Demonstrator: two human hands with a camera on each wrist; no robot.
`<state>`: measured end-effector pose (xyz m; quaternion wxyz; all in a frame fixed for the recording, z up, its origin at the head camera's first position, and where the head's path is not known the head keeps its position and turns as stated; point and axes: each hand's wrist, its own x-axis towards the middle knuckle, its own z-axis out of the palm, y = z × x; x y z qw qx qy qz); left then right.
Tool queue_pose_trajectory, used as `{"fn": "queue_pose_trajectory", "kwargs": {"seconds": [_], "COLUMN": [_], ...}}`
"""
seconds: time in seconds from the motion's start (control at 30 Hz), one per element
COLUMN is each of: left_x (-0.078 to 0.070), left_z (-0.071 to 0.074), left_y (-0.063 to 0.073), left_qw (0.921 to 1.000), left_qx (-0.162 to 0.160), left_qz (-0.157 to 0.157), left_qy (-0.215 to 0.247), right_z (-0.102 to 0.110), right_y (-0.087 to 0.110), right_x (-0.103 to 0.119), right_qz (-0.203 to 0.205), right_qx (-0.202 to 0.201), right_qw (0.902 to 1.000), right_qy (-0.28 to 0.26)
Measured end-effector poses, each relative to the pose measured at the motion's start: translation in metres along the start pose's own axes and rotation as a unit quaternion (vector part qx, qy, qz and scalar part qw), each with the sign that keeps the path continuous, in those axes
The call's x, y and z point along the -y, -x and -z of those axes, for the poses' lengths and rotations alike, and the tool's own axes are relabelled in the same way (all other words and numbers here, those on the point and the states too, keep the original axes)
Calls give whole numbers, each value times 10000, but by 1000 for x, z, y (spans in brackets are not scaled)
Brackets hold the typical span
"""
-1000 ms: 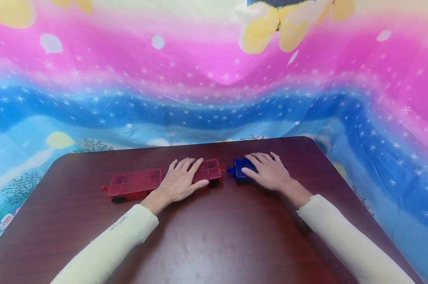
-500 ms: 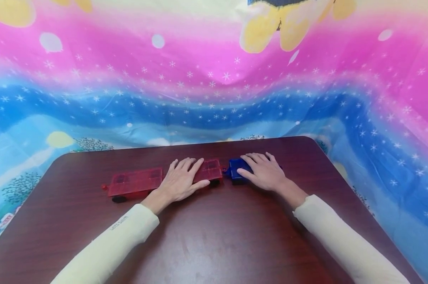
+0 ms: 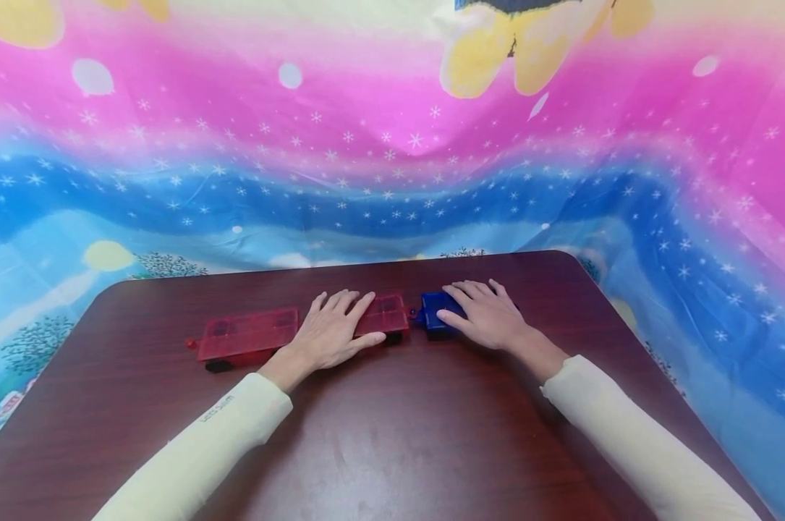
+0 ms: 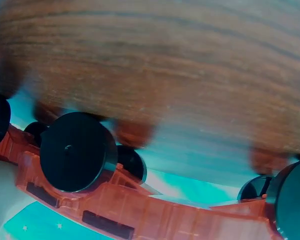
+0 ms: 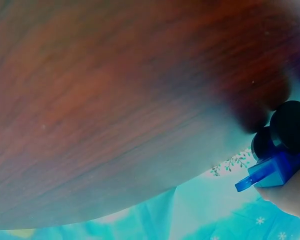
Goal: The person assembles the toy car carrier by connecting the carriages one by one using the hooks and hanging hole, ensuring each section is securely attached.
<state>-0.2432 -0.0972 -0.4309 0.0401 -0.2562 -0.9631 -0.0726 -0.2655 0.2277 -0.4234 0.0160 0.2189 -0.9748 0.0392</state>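
Two see-through red toy wagons with black wheels stand in a row on the table, the left wagon and the right wagon. My left hand lies across the right one with fingers spread, covering the place where the two meet. A blue toy wagon sits just to the right, its coupling meeting the red wagon's ring. Over its top rests my right hand, fingers extended, hiding most of it. The left wrist view shows red undersides and a black wheel; a blue hook sticks out in the right wrist view.
The dark brown wooden table has rounded far corners. Behind it hangs a pink and blue cloth printed with snowflakes, reaching down to the table's far and right edges.
My right hand has slid the blue wagon left, closing the gap to the red wagon's coupling. In the last half second both hands have stayed almost still.
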Motion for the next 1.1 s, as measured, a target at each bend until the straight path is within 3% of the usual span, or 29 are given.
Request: {"fn": "queue_pose_trajectory", "kwargs": {"seconds": [0.5, 0.77, 1.1], "left_x": [2, 5, 13], "left_z": [6, 9, 15], "left_y": [-1, 2, 8], "left_qw": [9993, 9996, 9994], "left_qx": [325, 263, 27], "left_qz": [-6, 35, 333], "left_qy": [-188, -124, 15], "right_z": [0, 2, 7], "right_y": [-2, -5, -9], "right_x": [1, 5, 13], "right_qz": [65, 38, 121], "right_qx": [129, 166, -30], "right_qw": [9998, 9998, 9999], "right_qy": [98, 62, -44]}}
